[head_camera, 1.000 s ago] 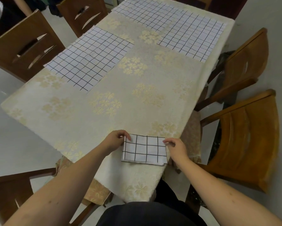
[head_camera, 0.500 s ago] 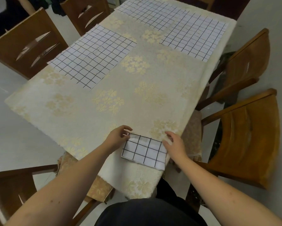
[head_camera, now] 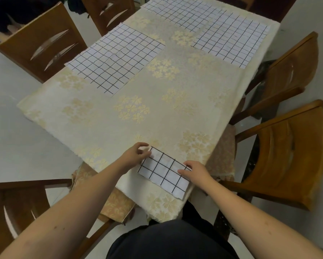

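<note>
Head camera looked down a long table dressed in a pale floral tablecloth [head_camera: 104, 116], and the work sat at the end nearest the person. There the folded checked cloth [head_camera: 162, 171] lay flat on the tablecloth as a narrow rectangle, skewed to the table's edge, with its near right corner just past the rim.

The left hand [head_camera: 135, 155] had thumb and forefinger curled in on the far left corner and pinched it. That kept the end from sliding and gave a hold for lifting or turning the piece. The right hand [head_camera: 195, 171] lay across the opposite end with its fingers fairly straight, pressing the fabric down rather than gripping it. I judged that this weight served to flatten the fold and pin the layers together. How many layers the stack held could not be told from above.

With one hand at each short end, the person was, by my reading, either squaring the piece or readying another fold across its length.

Farther up the table, three larger checked cloths [head_camera: 115, 57] were spread open, well apart from the folded one. They looked set out for the same treatment. Wooden chairs [head_camera: 291, 152] stood along both sides, none in the way of the arms.
</note>
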{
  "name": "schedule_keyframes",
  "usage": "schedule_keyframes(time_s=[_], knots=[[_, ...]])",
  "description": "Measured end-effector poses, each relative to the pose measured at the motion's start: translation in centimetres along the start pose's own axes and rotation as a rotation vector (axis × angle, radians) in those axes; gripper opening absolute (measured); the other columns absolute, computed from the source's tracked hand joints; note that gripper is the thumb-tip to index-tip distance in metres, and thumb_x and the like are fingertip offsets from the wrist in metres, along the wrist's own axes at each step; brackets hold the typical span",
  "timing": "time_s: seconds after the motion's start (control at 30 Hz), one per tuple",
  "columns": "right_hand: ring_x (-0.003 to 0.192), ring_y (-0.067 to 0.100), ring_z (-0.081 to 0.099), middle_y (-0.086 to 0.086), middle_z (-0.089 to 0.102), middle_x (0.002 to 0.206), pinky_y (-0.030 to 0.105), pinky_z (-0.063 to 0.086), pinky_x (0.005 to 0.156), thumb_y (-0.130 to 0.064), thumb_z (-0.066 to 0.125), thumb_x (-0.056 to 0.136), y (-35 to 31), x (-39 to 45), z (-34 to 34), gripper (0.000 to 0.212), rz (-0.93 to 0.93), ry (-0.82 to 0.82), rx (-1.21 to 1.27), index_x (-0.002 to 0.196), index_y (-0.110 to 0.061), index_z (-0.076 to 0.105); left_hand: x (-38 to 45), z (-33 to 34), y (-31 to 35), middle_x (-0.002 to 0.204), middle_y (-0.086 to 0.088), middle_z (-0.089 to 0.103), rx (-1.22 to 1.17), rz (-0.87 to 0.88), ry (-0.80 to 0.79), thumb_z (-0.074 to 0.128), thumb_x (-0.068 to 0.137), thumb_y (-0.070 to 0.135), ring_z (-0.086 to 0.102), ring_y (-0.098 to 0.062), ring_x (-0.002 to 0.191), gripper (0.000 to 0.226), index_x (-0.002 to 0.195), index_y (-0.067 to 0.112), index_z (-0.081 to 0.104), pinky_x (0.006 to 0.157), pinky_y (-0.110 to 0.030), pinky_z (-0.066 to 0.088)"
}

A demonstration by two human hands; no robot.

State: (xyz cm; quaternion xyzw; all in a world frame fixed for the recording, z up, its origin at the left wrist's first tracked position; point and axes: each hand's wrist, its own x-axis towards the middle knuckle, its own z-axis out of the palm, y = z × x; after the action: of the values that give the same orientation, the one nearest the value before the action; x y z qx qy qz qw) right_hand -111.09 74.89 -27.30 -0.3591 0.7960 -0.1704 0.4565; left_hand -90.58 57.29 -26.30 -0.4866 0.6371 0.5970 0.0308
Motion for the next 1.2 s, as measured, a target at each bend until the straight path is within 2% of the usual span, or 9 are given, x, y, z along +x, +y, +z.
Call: schedule_keyframes(time_s=[0.1, 0.23, 0.37, 0.47, 0.7, 0.83, 0.97, 1.1, 1.2], knots=[[0.130, 0.023, 0.045, 0.008, 0.049, 0.142, 0.030, 0.037, 0.101, -0.036, 0.068, 0.087, 0.1, -0.8, 0.5, 0.059, 0.037, 0.021, 0.125, 0.136, -0.009, 0.050, -0.5, -0.1, -1.4, 0.095, 0.003, 0.058, 0.246, -0.036, -0.053, 0.070, 0.084, 0.044, 0.057, -0.015, 0.088, 0.047, 0.120, 0.019, 0.056, 0.070, -0.025, 0.041], [0.128, 0.023, 0.046, 0.006, 0.049, 0.141, 0.027, 0.037, 0.095, -0.036, 0.068, 0.088, 0.2, -1.7, 1.3, 0.055, 0.065, 0.050, 0.187, 0.133, -0.010, 0.052, -1.4, 0.0, -2.0, 0.066, 0.003, 0.046, 0.432, 0.036, -0.050, 0.071, 0.083, 0.035, 0.041, -0.015, 0.061, 0.029, 0.088, 0.009, 0.059, 0.057, -0.027, 0.029], [0.089, 0.022, 0.062, 0.016, 0.064, 0.116, 0.032, 0.052, 0.073, -0.030, 0.069, 0.088, 0.3, -2.6, 2.6, 0.045, 0.119, 0.080, 0.249, 0.127, -0.011, 0.056, -2.3, -0.5, -2.8, 0.065, 0.003, 0.045, 0.478, 0.050, -0.031, 0.069, 0.086, 0.034, 0.041, -0.014, 0.059, 0.028, 0.073, 0.021, 0.048, 0.056, -0.027, 0.031], [0.068, 0.023, 0.063, 0.016, 0.065, 0.105, 0.036, 0.058, 0.066, -0.021, 0.069, 0.087, 0.5, -3.3, 3.8, 0.038, 0.174, 0.068, 0.310, 0.121, -0.009, 0.057, -2.8, -1.0, -3.4, 0.065, 0.003, 0.044, 0.476, 0.067, -0.013, 0.070, 0.086, 0.033, 0.040, -0.013, 0.058, 0.030, 0.072, 0.021, 0.047, 0.055, -0.026, 0.032], [0.073, 0.016, 0.061, -0.003, 0.059, 0.085, 0.019, 0.044, 0.056, -0.032, 0.073, 0.083, 0.4, -5.2, 6.6, 0.035, 0.098, 0.137, 0.084, 0.111, -0.014, 0.061, -4.5, -1.7, -5.7, 0.073, 0.002, 0.050, 0.567, 0.113, 0.013, 0.073, 0.083, 0.037, 0.042, -0.012, 0.063, 0.027, 0.088, 0.016, 0.057, 0.057, -0.025, 0.032], [0.077, 0.011, 0.054, -0.014, 0.047, 0.076, 0.022, 0.037, 0.058, -0.039, 0.070, 0.084, 0.5, -6.5, 7.1, 0.035, 0.078, 0.202, -0.081, 0.111, -0.020, 0.058, -5.1, -1.1, -6.6, 0.089, -0.002, 0.062, 0.560, 0.139, 0.020, 0.075, 0.081, 0.036, 0.054, -0.016, 0.076, 0.036, 0.108, 0.018, 0.058, 0.062, -0.022, 0.040], [0.089, 0.013, 0.054, -0.004, 0.052, 0.108, 0.029, 0.045, 0.071, -0.044, 0.061, 0.089, 0.3, -6.9, 7.0, 0.037, 0.065, 0.306, -0.125, 0.118, -0.023, 0.053, -5.3, -0.6, -6.6, 0.089, 0.000, 0.060, 0.574, 0.198, 0.141, 0.075, 0.081, 0.037, 0.056, -0.016, 0.078, 0.041, 0.111, 0.016, 0.057, 0.066, -0.025, 0.044], [0.108, 0.017, 0.050, -0.002, 0.052, 0.116, 0.033, 0.044, 0.091, -0.040, 0.049, 0.096, -0.4, -6.8, 7.5, 0.035, -0.074, 0.414, -0.179, 0.126, -0.021, 0.050, -5.0, 0.3, -7.2, 0.093, -0.002, 0.059, 0.700, 0.504, 0.399, 0.067, 0.087, 0.032, 0.055, -0.018, 0.081, 0.029, 0.109, 0.014, 0.060, 0.071, -0.034, 0.048], [0.122, 0.019, 0.043, 0.001, 0.048, 0.131, 0.032, 0.034, 0.103, -0.035, 0.042, 0.099, -1.7, -6.7, 9.3, 0.043, -0.219, 0.363, -0.277, 0.139, -0.018, 0.042, -4.6, 1.3, -7.9, 0.113, -0.007, 0.063, 0.872, 0.717, 0.362, 0.059, 0.087, 0.019, 0.061, -0.028, 0.101, 0.031, 0.117, 0.013, 0.060, 0.080, -0.041, 0.051]])
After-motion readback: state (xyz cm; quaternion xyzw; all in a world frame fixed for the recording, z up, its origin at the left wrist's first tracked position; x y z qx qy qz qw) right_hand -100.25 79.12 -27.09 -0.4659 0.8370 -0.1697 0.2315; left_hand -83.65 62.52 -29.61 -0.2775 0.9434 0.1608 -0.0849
